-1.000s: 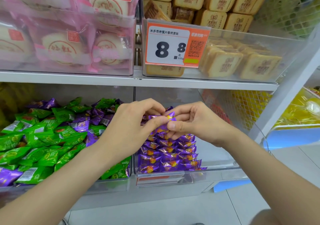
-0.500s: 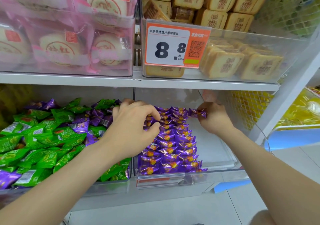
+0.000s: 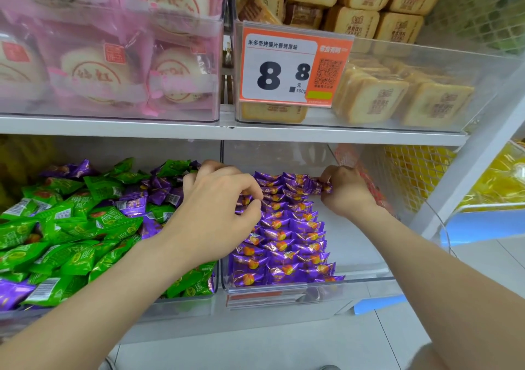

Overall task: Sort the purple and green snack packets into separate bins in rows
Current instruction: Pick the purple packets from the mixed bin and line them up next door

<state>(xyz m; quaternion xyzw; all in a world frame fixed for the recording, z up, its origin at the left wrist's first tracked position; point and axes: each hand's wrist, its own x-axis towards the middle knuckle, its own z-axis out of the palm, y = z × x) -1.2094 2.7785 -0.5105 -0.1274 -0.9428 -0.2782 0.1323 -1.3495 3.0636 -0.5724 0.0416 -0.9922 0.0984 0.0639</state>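
Two clear bins sit side by side on the lower shelf. The left bin (image 3: 181, 303) holds a loose heap of green packets (image 3: 71, 227) mixed with purple ones (image 3: 159, 190). The right bin (image 3: 366, 280) holds purple packets (image 3: 287, 244) laid in neat rows along its left half. My left hand (image 3: 218, 207) hovers over the divider between the bins and pinches a purple packet (image 3: 243, 202) at the left row. My right hand (image 3: 345, 190) is at the back of the right bin, holding a purple packet (image 3: 319, 185) at the far end of the rows.
The upper shelf (image 3: 255, 135) overhangs both bins, carrying a clear bin of pink-wrapped cakes (image 3: 113, 65) and one of tan biscuit packs (image 3: 397, 96) with an 8.8 price tag (image 3: 284, 65). A yellow mesh basket (image 3: 420, 176) stands right of the shelf post.
My hands, joined around one purple packet a second ago, have parted. The right hand carried a packet to the back of the right bin; the left hand dropped to the left row.
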